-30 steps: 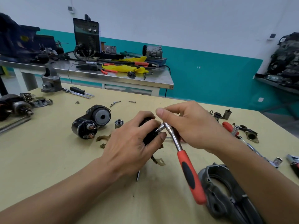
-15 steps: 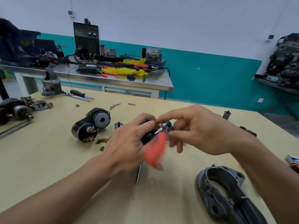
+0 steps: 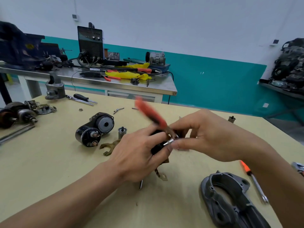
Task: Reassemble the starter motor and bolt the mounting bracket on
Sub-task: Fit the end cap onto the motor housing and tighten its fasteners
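Tightening a fastener on the motor looks to be the step in hand, judging by the grip. Well to the left of the hands, a black twin-cylinder solenoid housing point(image 3: 94, 129) lies on the pale yellow desk point(image 3: 49, 162). A brass forked lever point(image 3: 109, 146) and a small silver cylindrical part point(image 3: 122, 130) sit between it and the left hand point(image 3: 136, 153).

That hand wraps its fingers round the dark cylindrical starter motor body point(image 3: 157, 145). Most of the body is hidden, so its own long axis cannot be told, though a brass terminal tab point(image 3: 162, 176) hangs out below the palm.

The right hand point(image 3: 212, 137) pinches thumb and fingers on the silver head of the red-handled ratchet wrench point(image 3: 149, 112), and that head meets the motor body between the two hands. The ratchet's long axis runs from the head up and away to the left, with the handle tip farthest from the person. The handle is blurred.

Below the right hand, near the forearm, the grey cast mounting bracket point(image 3: 238, 180) lies flat and unfitted, with an orange-handled screwdriver point(image 3: 246, 168) near it.

The next move probably calls for seating the fastener firmly while the left hand resists the twist, then bringing the bracket to the motor.
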Motion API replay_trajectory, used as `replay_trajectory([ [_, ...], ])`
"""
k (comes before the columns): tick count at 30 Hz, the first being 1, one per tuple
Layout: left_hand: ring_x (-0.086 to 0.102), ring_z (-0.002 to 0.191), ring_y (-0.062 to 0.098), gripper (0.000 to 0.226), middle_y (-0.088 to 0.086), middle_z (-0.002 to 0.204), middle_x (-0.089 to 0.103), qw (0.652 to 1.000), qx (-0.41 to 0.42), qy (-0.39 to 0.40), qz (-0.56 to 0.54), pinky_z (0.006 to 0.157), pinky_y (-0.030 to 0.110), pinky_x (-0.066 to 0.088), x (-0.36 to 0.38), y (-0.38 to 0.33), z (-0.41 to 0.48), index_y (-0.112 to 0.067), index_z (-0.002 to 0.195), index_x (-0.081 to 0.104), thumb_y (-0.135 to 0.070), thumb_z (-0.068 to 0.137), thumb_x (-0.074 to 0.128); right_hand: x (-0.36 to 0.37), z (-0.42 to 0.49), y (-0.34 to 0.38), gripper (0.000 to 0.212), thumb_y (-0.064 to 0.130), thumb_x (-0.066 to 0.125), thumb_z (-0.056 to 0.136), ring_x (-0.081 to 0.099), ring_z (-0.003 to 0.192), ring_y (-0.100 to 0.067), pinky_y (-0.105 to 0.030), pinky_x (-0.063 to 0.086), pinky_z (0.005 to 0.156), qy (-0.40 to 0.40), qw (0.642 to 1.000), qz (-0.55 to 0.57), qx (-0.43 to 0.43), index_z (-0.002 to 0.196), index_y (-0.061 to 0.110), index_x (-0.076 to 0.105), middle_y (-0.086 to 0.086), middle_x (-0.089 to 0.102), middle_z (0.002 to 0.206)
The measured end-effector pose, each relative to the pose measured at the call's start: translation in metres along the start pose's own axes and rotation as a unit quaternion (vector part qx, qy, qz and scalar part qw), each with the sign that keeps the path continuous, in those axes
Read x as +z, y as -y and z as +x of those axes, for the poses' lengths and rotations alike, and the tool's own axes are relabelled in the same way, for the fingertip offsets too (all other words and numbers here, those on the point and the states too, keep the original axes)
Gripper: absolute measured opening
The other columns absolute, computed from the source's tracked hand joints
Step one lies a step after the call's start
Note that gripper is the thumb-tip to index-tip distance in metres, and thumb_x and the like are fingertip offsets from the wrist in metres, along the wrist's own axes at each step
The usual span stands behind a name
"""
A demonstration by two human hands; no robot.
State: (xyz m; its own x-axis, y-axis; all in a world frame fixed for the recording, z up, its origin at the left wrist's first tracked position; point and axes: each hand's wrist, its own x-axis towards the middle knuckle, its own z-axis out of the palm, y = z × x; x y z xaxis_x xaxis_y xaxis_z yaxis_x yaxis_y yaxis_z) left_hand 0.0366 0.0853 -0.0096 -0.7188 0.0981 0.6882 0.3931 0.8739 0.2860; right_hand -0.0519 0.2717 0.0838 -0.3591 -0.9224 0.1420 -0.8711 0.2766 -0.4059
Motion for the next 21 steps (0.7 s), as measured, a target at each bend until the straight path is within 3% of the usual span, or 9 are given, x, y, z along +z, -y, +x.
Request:
replay_trajectory([
  [2,0.063,0.078,0.013,0.026,-0.02,0.112,0.055,0.999,-0.034,-0.003,-0.041,0.063,0.039,0.052,-0.001,0.003,0.0,-0.031,0.095,0.062,-0.05,0.097,0.044,0.0,0.001,-0.002,0.024,0.033,0.074,0.087,0.066,0.087,-0.006,-0.017,0.05,0.07,-0.023,0.999,-0.015,-0.02,0.11,0.038,0.074,0.021,0.072,0.092],
  [4,0.061,0.077,0.01,0.023,-0.025,0.105,0.056,0.998,-0.04,-0.021,-0.04,0.062,0.039,0.052,0.0,0.005,-0.001,-0.034,0.097,0.062,-0.052,0.096,0.048,0.003,0.003,-0.001,0.021,0.037,0.075,0.087,0.069,0.079,-0.009,-0.023,0.056,0.069,-0.032,0.999,0.029,0.014,0.107,0.033,0.075,0.018,0.074,0.089],
  [6,0.059,0.076,0.007,0.02,-0.028,0.103,0.054,0.999,-0.024,-0.027,-0.015,0.06,0.037,0.052,0.0,0.003,-0.001,-0.037,0.1,0.061,-0.053,0.095,0.052,0.009,0.007,0.003,0.021,0.046,0.068,0.091,0.069,0.061,-0.012,-0.029,0.058,0.06,-0.04,0.994,0.075,0.067,0.093,0.026,0.075,0.008,0.074,0.077],
  [9,0.06,0.079,0.008,0.026,-0.022,0.114,0.056,0.999,-0.024,-0.021,0.001,0.06,0.038,0.052,0.002,0.001,-0.001,-0.033,0.104,0.064,-0.052,0.094,0.051,0.018,0.013,0.006,0.045,0.053,0.055,0.097,0.059,0.043,-0.012,-0.031,0.051,0.055,-0.055,0.981,0.079,0.168,0.074,0.017,0.07,0.001,0.072,0.063],
  [11,0.059,0.079,0.007,0.025,-0.021,0.116,0.057,1.0,-0.015,-0.014,0.009,0.059,0.038,0.052,0.002,0.0,0.0,-0.032,0.106,0.065,-0.05,0.095,0.05,0.018,0.012,0.004,0.044,0.051,0.055,0.098,0.059,0.046,-0.013,-0.032,0.051,0.057,-0.051,0.981,0.089,0.166,0.078,0.015,0.072,0.0,0.071,0.064],
  [15,0.062,0.081,0.009,0.026,-0.02,0.112,0.057,1.0,-0.007,0.0,-0.01,0.06,0.037,0.052,0.0,0.001,0.001,-0.034,0.104,0.065,-0.052,0.099,0.047,0.005,0.002,-0.001,0.015,0.037,0.069,0.092,0.067,0.072,-0.012,-0.031,0.057,0.067,-0.011,0.997,0.06,0.043,0.102,0.028,0.075,0.006,0.073,0.083],
  [18,0.063,0.078,0.014,0.03,-0.018,0.113,0.058,0.999,-0.031,-0.01,-0.014,0.062,0.038,0.052,0.0,0.006,0.001,-0.028,0.1,0.068,-0.05,0.096,0.048,0.001,0.001,0.0,0.025,0.025,0.076,0.089,0.067,0.086,-0.008,-0.023,0.054,0.073,-0.018,1.0,-0.014,-0.008,0.112,0.034,0.073,0.015,0.073,0.093],
  [21,0.062,0.077,0.013,0.031,-0.019,0.111,0.058,0.999,-0.037,-0.014,-0.013,0.063,0.038,0.051,0.0,0.006,0.001,-0.028,0.098,0.067,-0.052,0.095,0.048,0.001,0.001,0.002,0.022,0.031,0.074,0.09,0.069,0.084,-0.009,-0.031,0.058,0.074,-0.019,0.999,-0.02,0.022,0.111,0.035,0.072,0.017,0.073,0.093],
])
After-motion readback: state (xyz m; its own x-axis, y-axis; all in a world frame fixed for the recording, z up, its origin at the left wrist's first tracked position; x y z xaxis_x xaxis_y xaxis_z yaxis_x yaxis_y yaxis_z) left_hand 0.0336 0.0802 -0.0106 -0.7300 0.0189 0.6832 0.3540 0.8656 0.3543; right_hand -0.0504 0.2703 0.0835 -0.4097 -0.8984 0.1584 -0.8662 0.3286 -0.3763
